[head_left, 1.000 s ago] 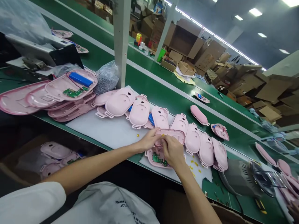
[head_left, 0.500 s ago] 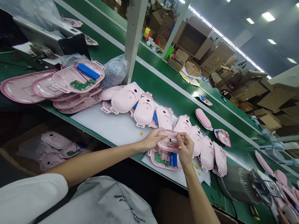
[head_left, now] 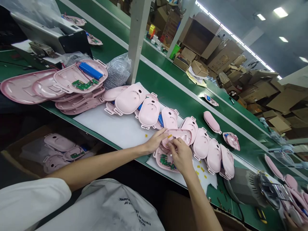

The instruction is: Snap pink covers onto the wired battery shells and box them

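Observation:
My left hand [head_left: 155,141] grips the left end of a pink plastic shell [head_left: 186,135], tilted with its hollow inside facing me. Inside that shell, my right hand [head_left: 180,154] has its fingers pinched together close to a small yellow piece [head_left: 169,136]; what they hold, if anything, is hidden. Below lies the matching pink half [head_left: 158,162] with a green circuit board [head_left: 166,160], partly covered by my right hand. Several closed-looking pink shells [head_left: 201,143] lie in a row just behind my hands.
Stacked pink shells [head_left: 79,104] sit at the left, near a bag of small metal parts [head_left: 117,70] and a grey post [head_left: 138,41]. Yellow bits [head_left: 202,169] are scattered on the white foam sheet [head_left: 115,131]. A grey machine [head_left: 245,186] stands at the right, with another person's hand [head_left: 290,221] beyond it.
My right hand has moved left, from the right edge of the held shell into its inside near the yellow piece. My left hand keeps its hold; the shell has tilted slightly.

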The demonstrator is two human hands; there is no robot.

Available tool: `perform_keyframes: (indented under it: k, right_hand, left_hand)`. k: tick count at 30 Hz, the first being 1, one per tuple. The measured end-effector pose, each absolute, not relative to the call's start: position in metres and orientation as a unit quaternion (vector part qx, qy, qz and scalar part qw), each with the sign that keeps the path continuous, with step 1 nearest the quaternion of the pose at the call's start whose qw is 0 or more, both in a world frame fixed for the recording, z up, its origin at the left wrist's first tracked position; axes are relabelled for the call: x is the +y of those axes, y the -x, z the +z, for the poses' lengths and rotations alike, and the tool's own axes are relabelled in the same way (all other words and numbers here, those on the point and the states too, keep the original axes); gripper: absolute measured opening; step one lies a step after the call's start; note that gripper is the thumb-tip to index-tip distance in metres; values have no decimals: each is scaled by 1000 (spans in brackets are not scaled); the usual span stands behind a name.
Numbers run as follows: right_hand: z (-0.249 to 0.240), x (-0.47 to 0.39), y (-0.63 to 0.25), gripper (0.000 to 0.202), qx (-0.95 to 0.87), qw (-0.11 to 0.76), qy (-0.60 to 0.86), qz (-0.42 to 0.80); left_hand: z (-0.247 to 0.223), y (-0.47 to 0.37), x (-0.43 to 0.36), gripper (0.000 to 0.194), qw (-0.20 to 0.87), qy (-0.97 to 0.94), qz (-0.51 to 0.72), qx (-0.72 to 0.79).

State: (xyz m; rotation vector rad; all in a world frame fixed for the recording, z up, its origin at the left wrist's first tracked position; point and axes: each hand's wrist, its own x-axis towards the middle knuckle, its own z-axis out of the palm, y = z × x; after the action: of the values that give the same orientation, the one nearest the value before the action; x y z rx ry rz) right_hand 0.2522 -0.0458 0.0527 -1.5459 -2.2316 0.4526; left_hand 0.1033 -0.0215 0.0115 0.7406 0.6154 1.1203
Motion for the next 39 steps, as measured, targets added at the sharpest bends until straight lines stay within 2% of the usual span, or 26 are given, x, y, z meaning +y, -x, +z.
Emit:
perform_keyframes:
  k: [6,10,13,15,18,21,23,26,27,30,32,35,37,39]
  right_hand:
    - [53,-48,-241,22,-802,133,581,47]
    - [48,-50,-232,22,-780,151,608,-5]
    - [41,-45,-231,32,-735,185,652,1]
    - [41,-40,-239,44,-686,194,698,59]
    - [59,-42,-265,45,-649,237,707,150]
    - [88,-61,-295,37,-691,317,646,67]
    - [97,-78,-304,54,-763,261,591,27]
    - [79,-90,-294,99,-838,56,534,96]
    - [68,-88,-287,109,-843,2,524,124]
    - [36,-77,-270,108,-851,-62,499,154]
    - [21,-74,-272,101,-860,-42,491,134]
    - [20,-66,-290,95,-849,64,519,78]
    - [38,-39,-300,93,-822,148,548,46]
    - [66,13,-298,88,-794,191,577,33]
  left_hand:
    - [10,-102,-25,39,761,-332,510,227]
    - [14,-98,-33,38,748,-371,509,211]
    - [12,-95,-35,40,748,-390,496,207]
    - [9,-93,-33,44,740,-412,482,225]
    - [4,-90,-30,44,661,-502,476,290]
    - [9,-80,-32,37,544,-639,431,331]
    - [17,-69,-36,39,488,-751,356,267]
    - [34,-54,-40,47,405,-874,243,114]
    - [40,-49,-41,51,374,-896,223,88]
    - [53,-34,-43,64,292,-931,195,98]
    - [59,-18,-46,61,260,-934,198,142]
    - [66,14,-50,52,246,-908,222,255]
    - [74,32,-45,48,236,-883,241,327]
    - [84,37,-27,47,215,-872,249,362]
